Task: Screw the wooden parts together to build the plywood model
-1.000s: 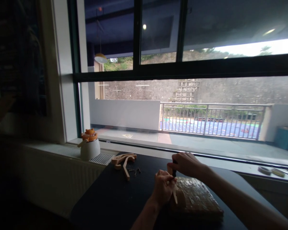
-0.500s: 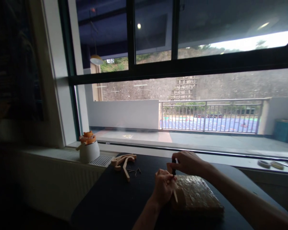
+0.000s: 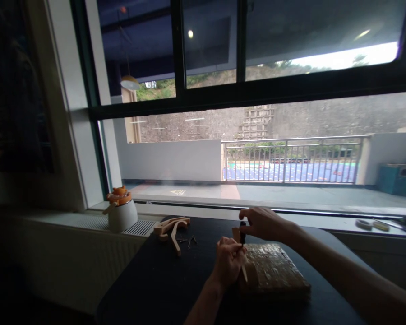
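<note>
Dark table [image 3: 149, 280] with a rounded corner, in front of me below the window. On it:
- One brown block [image 3: 277, 275], mottled shiny top, lying flat.
- Curved pale wooden pieces [image 3: 171, 225], touching one another, left of the block and farther toward the window.
- A few small metal fasteners [image 3: 187, 241], loose, between those pieces and the block.

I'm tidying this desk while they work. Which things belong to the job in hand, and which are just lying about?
In use: left hand gripping a wooden piece; right hand on a dark tool; brown block by both hands.
Lying about: wooden parts, screws, white pot, tape rolls on the sill.
</note>
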`<state>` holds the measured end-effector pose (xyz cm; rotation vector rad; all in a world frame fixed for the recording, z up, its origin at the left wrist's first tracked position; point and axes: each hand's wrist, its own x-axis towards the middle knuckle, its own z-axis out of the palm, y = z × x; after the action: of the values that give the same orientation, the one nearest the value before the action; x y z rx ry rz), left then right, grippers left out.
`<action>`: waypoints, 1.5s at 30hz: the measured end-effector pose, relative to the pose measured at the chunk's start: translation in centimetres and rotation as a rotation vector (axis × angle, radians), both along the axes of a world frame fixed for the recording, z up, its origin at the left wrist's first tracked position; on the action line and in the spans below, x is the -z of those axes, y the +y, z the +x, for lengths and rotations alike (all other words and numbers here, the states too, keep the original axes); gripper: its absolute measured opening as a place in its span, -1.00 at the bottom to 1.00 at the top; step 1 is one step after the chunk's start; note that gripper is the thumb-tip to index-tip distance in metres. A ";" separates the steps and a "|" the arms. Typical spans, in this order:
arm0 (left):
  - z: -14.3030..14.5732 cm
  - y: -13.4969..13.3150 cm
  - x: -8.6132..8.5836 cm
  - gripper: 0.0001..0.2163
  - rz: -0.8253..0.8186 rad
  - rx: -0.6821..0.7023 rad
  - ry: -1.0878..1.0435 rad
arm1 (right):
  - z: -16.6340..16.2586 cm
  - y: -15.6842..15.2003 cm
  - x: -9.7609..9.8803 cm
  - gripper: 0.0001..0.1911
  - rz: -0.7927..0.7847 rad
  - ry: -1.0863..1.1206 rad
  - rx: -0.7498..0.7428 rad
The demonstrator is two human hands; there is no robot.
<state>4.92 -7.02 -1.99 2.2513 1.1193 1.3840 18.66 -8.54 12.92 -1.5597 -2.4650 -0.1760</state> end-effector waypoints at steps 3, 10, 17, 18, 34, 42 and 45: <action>0.0 0.1 0.1 -0.80 -0.010 0.004 0.002 | 0.3 0.0 -0.3 -0.80 -0.032 0.003 -0.088; 0.0 -0.1 0.0 -0.81 -0.017 0.007 0.007 | -0.4 -0.1 1.2 -0.75 0.034 0.037 0.043; 0.0 -0.2 -0.1 -0.80 -0.024 0.019 0.017 | 0.9 -0.2 -0.3 -0.79 -0.021 0.033 -0.064; 0.0 -0.2 -0.1 -0.80 -0.024 0.019 0.017 | 1.0 -0.2 -0.4 -0.81 -0.028 0.039 -0.083; 0.0 -0.2 -0.1 -0.80 -0.015 0.009 0.002 | -0.3 0.1 1.0 -0.82 0.054 0.089 -0.034; 0.1 0.0 0.3 -0.82 -0.021 -0.023 -0.005 | -1.7 -0.2 3.4 -0.72 0.159 0.133 0.163; 0.1 0.3 0.4 -0.80 -0.006 -0.013 -0.002 | -2.2 -0.6 2.7 -0.78 0.168 0.103 0.117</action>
<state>5.00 -6.75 -2.42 2.2425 1.1374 1.3856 16.43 -9.13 10.17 -1.5987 -2.2205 -0.3054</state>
